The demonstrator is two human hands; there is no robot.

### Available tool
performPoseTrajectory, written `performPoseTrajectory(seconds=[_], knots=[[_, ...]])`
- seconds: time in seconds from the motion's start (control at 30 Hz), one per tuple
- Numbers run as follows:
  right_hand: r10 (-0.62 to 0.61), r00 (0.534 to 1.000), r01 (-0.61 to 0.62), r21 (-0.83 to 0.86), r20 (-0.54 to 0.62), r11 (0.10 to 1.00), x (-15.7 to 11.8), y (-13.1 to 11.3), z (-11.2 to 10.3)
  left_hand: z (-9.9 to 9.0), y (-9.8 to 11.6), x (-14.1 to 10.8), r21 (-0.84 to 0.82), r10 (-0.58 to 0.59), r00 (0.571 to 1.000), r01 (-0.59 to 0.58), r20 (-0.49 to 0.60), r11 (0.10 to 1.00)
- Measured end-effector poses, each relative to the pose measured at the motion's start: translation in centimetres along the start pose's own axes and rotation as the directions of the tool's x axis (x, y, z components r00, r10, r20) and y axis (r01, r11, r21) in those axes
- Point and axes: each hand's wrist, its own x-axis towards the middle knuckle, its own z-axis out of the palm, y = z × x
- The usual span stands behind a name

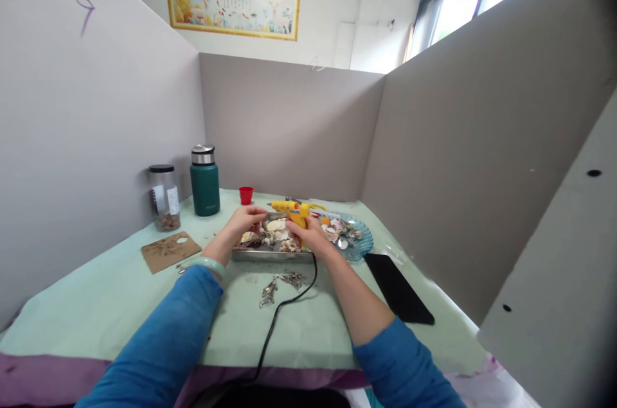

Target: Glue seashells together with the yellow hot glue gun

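My right hand (311,236) is wrapped around the handle of a yellow hot glue gun (292,207), whose nozzle points left. Just below that nozzle, my left hand (247,220) has its fingers pressed together; whatever may be between them is too small to make out. Both hands are over a metal tray (270,256) holding shells and pale pieces (276,234). A black cord (277,315) runs from the glue gun down across the table to its front edge. Small metal clips (268,292) lie in front of the tray.
Right of the tray sits a blue glass plate (367,242) heaped with shells, beside a black phone-like slab (399,289). To the left are a brown board (164,255), a lidded jar (165,199) and a green bottle (205,186). A red cup (245,195) stands behind. Grey partitions (289,125) enclose the table.
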Motion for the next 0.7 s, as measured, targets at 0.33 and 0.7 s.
performPoseTrajectory(seconds=[0.33, 0.7], knots=[[0.020, 1.000, -0.020, -0.033, -0.006, 0.999, 0.1, 0.3, -0.1, 0.7, -0.9, -0.3, 0.812, 0.096, 0.955, -0.290, 0.281, 0.506], [0.022, 1.000, -0.023, -0.025, -0.013, 0.999, 0.1, 0.4, 0.0, 2.1, -1.3, -0.4, 0.832, 0.128, 0.972, -0.235, 0.197, 0.503]])
